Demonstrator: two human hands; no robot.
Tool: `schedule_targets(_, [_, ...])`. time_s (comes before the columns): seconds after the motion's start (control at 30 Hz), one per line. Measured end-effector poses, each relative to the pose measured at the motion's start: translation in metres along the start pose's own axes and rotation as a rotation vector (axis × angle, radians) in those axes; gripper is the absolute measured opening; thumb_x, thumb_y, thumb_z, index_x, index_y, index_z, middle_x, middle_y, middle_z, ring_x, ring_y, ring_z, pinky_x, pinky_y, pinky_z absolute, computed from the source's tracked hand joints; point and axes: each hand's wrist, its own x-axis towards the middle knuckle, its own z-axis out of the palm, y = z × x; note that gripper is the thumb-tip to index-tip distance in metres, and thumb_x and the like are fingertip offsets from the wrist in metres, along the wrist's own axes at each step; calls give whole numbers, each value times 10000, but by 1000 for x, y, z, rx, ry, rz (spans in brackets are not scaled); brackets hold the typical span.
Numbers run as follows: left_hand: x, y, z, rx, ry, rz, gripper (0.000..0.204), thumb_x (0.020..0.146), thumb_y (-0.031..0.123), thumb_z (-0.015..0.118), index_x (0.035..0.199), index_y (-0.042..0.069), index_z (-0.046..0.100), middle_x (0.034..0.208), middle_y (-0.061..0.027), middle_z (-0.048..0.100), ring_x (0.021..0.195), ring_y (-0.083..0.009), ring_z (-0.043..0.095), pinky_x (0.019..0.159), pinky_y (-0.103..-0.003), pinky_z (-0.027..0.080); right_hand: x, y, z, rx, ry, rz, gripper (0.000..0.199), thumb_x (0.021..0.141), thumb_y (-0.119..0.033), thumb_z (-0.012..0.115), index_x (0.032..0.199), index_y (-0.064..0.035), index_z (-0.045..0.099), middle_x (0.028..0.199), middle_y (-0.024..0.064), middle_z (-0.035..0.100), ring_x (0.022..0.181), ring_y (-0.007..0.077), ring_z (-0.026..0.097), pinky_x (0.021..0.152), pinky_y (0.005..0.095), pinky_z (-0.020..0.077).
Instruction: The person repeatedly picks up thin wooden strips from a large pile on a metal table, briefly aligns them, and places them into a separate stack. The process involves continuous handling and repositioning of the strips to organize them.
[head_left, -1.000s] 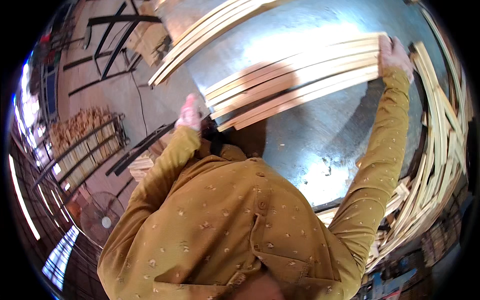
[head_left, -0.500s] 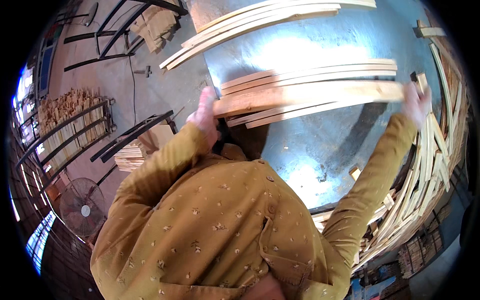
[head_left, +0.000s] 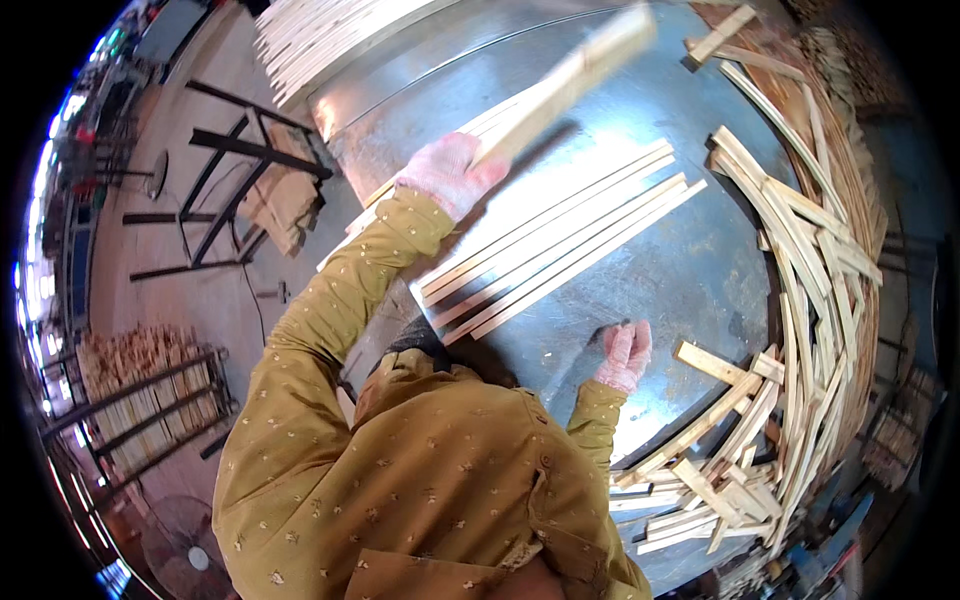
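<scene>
Above metal table (head_left: 690,260), left hand (head_left: 450,175) gripping long pale blurred wooden slat (head_left: 570,75)

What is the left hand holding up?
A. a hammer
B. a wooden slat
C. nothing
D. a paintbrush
B: the gloved left hand grips one end of a long pale wooden slat that angles up over the metal table, while the right hand rests empty on the table.
</scene>
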Motion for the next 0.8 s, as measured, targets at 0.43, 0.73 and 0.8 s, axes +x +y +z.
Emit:
schedule_targets(0.43, [51,-89,23,673,-46,-102,1023,848,499,656,1588,96,77,1634,-234,98,1504,-358,183,1200,-498,201,7,71,39,-379,-55,-45,523,894,13,603,1401,26,475,1303,143,575,1128,191,565,1003,316,460])
schedule_targets(0.73, [83,-89,-40,504,-162,-96,1055,788,394,745,1570,57,123,1380,-199,479,1315,-353,460,1088,-473,383,-1,64,88,-582,-2,-143,455,989,-86,550,1413,43,447,1311,165,586,1179,219,573,1040,327,443])
schedule_targets(0.8, [110,-101,-73,565,-34,18,1021,763,394,767,1549,54,210,1377,-219,504,1285,-361,498,1076,-445,414,-3,67,94,-471,77,-173,450,1009,-155,529,1406,44,452,1285,151,602,1147,202,583,1009,318,465])
